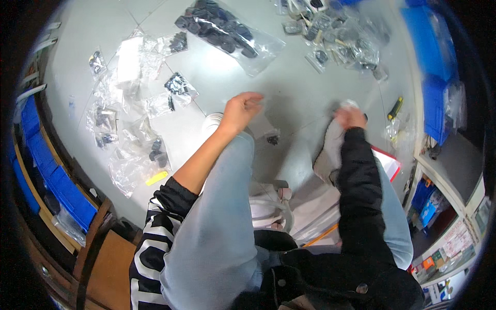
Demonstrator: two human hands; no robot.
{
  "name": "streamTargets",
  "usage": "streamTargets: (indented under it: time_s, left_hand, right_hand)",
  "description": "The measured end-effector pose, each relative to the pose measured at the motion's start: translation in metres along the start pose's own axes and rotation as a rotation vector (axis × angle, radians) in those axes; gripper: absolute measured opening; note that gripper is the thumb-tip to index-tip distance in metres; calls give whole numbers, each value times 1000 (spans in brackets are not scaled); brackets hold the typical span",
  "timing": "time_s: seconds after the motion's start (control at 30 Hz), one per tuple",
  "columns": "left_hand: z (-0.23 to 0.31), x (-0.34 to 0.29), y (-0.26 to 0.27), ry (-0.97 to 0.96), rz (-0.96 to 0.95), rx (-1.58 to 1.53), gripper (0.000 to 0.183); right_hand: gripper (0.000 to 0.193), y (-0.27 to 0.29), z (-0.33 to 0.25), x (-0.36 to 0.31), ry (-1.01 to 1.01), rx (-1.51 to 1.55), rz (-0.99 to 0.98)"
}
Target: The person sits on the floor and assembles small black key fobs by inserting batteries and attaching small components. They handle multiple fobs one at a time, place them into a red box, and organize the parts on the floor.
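My left hand (242, 112) hovers above the floor beside my left knee. Its fingers are loosely bent and apart, and nothing shows between them. Below and right of it lies a small clear bag with black parts (272, 138). My right hand (352, 117) is over my right shoe (326, 151), fingers curled. A whitish, blurred thing (350, 104) shows at its fingertips; whether it is a bag or something else I cannot make out.
A large clear bag of black round parts (219, 30) lies ahead. Piled small bags (336, 39) lie far right, more bags (135, 147) left, with a yellow object (156, 178). A green-and-black tool (395, 108) is at right. Blue bins (57, 168) line both sides.
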State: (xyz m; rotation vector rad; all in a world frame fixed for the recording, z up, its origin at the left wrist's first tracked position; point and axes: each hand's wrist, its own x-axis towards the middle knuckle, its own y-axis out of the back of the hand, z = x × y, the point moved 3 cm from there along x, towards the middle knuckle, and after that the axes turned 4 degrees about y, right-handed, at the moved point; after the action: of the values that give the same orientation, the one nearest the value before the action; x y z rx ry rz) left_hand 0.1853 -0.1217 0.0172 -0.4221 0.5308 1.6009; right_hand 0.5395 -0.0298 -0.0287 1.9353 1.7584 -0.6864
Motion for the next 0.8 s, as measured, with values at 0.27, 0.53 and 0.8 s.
streamTargets:
  time_s: [0.27, 0.53, 0.8]
  left_hand:
    - [12, 50, 103, -256, 524, 328, 26]
    - [51, 132, 211, -234, 733, 762, 34]
    - [27, 200, 222, 10, 599, 776, 35]
  right_hand:
    - [40, 295, -1, 88, -11, 589, -189]
    - [41, -213, 6, -28, -174, 127, -571]
    - [13, -277, -4, -17, -117, -12, -204]
